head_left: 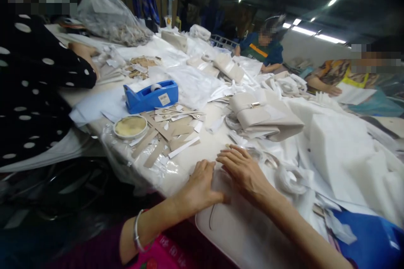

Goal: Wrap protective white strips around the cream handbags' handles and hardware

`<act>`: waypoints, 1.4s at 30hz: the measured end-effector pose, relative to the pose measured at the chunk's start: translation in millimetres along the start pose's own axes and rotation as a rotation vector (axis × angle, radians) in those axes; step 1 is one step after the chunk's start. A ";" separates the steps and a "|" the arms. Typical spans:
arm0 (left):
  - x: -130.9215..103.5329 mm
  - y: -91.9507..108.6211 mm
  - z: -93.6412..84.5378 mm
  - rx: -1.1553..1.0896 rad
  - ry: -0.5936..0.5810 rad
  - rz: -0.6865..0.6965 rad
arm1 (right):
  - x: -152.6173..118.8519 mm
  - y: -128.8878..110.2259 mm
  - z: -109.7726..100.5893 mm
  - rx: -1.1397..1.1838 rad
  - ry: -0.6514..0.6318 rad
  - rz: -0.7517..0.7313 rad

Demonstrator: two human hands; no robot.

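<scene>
The worker's L hand is spread, thumb well apart from the fingers, nr the worktop's near edge; the R hand is palm down, fingers extended, tips just beside the L fingertips. Neither looks closed round anything. Contact under the palms is hidden, so hard to say how firmly either one presses.

The beige piece, smooth w/ a rounded corner, lies below both hands & between the forearms, apparently reaching past the near edge twd the worker's lap. A thin cord curves on it, nr the L thumb. Its far end is covered by the hands.

Step in hand, at a guess: positioning or smoothing the piece, as both hands sit flat-ish, no tool held. Next move prob. calls for one hand steadying the piece while the other levels it or picks up its edge, w/ care not to let it slide off the near edge or snag the cord.

Rest of worktop: strips, round dish & blue tape dispenser twd the L edge, beyond the L hand; folded bag w/ metal clasp just past the R hand; white sheets piled twd the R edge.
</scene>
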State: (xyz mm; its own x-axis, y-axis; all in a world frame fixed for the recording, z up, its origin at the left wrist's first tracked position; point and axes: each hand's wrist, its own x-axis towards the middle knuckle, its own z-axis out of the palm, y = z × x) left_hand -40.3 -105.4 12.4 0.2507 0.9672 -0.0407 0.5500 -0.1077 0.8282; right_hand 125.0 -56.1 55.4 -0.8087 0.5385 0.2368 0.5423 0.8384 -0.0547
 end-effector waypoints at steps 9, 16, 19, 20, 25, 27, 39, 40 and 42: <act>-27.6 -23.7 -2.9 -0.615 -0.145 -0.201 | 6.3 3.6 18.3 0.082 -0.105 0.076; -11.8 -23.3 13.1 -1.071 -0.171 -0.274 | 13.6 1.2 16.3 0.100 -0.132 0.116; -6.3 -16.8 11.5 -1.090 -0.244 -0.206 | 14.5 -1.3 18.0 0.104 -0.134 0.125; -4.8 -15.5 10.7 -1.105 -0.273 -0.202 | 14.5 -2.0 18.6 0.101 -0.134 0.127; 7.3 -27.7 15.4 -1.057 -0.356 -0.110 | 15.4 -1.4 20.9 0.039 -0.086 0.154; 11.5 -37.5 15.3 -0.887 -0.374 -0.012 | 14.1 -0.6 20.7 0.010 -0.054 0.149; 159.9 148.0 12.8 0.763 0.010 0.857 | 2.8 9.7 56.5 -0.092 0.232 0.070; 185.5 165.0 38.7 0.807 -0.103 0.932 | 2.8 10.9 55.3 -0.101 0.244 0.068; 232.9 187.1 92.3 0.901 -0.232 1.077 | 0.6 10.9 46.7 -0.130 0.225 0.070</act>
State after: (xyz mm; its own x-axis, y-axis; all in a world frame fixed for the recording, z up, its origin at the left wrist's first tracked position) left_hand 194.5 78.4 106.3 0.9398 0.2707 0.2085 0.2987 -0.9473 -0.1161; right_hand 119.8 -42.7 9.6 -0.7053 0.5504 0.4469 0.6316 0.7740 0.0436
